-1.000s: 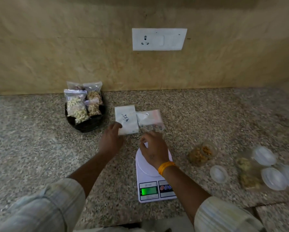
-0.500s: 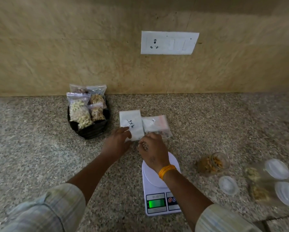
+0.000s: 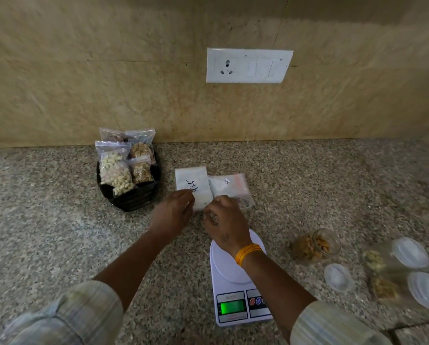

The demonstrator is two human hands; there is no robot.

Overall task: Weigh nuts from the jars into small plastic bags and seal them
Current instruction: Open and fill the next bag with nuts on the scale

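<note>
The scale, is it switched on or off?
On: the display of the scale glows green; digits cannot be read.

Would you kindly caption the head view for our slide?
Both hands, left hand and right hand, reach for a pack of empty bags behind the scale.

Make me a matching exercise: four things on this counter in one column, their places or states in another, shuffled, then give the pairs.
1. scale
2. black bowl
3. open jar
4. pack of empty bags

A. lies on its side, right of the scale, lid off
B. holds filled bags of nuts
C. display lit green, platform bare
D. under the fingertips of the left hand

Pairs: 1-C, 2-B, 3-A, 4-D
</note>
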